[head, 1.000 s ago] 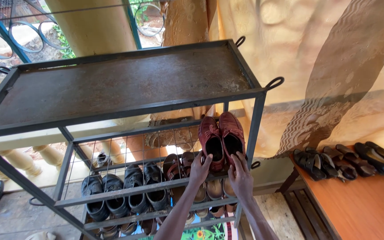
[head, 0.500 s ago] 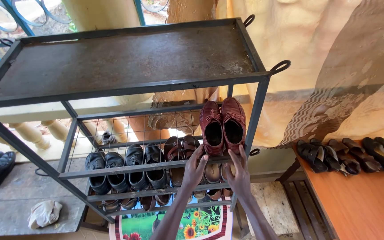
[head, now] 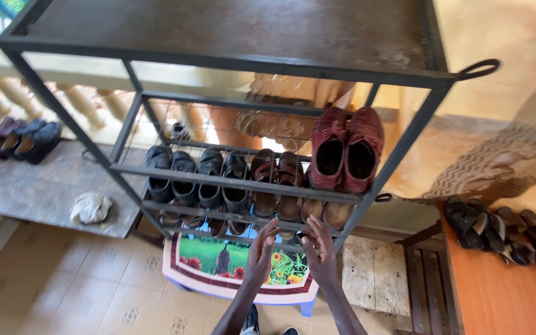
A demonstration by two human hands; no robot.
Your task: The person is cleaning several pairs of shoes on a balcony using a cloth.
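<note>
Head view: red shoes (head: pixel 345 151) sit toes-up on the rack (head: pixel 243 185), right end, heels caught by the front bar so they stay put. Our left hand (head: pixel 260 253) and right hand (head: pixel 319 254) hang below them, empty, fingers spread, just apart, forearms raised from near.

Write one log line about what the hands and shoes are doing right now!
left hand: open, empty | right hand: open, empty | both below rack | red shoes: on shelf

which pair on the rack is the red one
The dark red lace-up pair at the right end of the upper rail of the shoe rack. The pairs left of it are black shoes and brown sandals.
</note>
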